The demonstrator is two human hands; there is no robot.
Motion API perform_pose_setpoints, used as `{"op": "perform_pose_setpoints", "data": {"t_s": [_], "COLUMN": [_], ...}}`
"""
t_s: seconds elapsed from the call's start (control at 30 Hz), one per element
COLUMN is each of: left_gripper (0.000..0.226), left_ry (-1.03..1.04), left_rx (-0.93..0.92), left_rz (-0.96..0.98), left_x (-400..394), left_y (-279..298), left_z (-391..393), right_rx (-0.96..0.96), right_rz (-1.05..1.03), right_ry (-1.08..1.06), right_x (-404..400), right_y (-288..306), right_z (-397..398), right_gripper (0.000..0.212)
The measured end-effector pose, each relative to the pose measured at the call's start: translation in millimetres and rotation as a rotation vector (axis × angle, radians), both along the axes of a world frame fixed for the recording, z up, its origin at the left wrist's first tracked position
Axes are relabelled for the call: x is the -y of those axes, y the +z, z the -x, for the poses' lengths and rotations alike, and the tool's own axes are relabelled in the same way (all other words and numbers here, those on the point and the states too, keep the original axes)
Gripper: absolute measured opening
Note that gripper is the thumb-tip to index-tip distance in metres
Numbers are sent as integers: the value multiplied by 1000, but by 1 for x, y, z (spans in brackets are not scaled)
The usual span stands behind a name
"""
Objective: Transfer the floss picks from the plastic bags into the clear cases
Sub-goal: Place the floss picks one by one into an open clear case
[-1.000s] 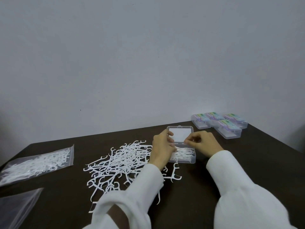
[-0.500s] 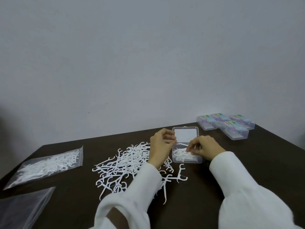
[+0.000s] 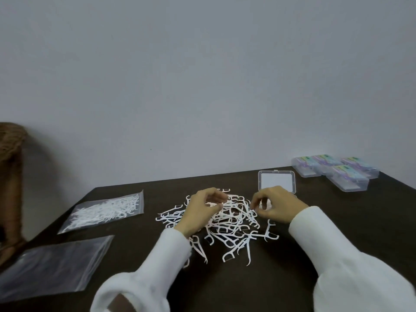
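Left hand: moved off the open clear plastic case to above the loose pile of white plastic floss picks, fingers curled. Right hand: withdrawn from inside the case to the pile's right edge, beside the left hand.

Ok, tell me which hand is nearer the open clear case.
Right. The right hand sits directly in front of the open clear case, overlapping it; the left hand is farther left, over the loose floss picks.

White floss picks heaped loose beside the open clear case.
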State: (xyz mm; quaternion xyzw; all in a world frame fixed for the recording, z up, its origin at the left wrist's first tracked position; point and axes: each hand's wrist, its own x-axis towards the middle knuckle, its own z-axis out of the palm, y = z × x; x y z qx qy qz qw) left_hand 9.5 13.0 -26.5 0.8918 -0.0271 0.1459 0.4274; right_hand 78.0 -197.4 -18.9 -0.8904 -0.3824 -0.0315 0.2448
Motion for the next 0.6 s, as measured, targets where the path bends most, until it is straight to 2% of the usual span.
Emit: {"op": "perform_pose_setpoints", "data": {"t_s": [0.1, 0.23, 0.33, 0.43, 0.6], "left_gripper": [20, 33, 44, 50, 43], "left_ry": [35, 138, 185, 231, 267], "left_rx": [-58, -172, -223, -183, -87], "left_rz": [-112, -265, -259, -255, -240], "left_x": [-24, -53, -64, -60, -51], "left_y": [-4, -13, -22, -31, -34], "left_z": [14, 27, 32, 32, 23], "right_rx": [12, -11, -89, -24, 45], "right_rz": [42, 71, 111, 177, 93], "right_ry": [-12, -52, -100, -112, -43], "right_x": [-17, -45, -62, -73, -85], "right_y": [-6, -21, -34, -37, -35], "right_z": [8, 16, 17, 16, 19], "right_gripper": [20, 43, 57, 52, 38]}}
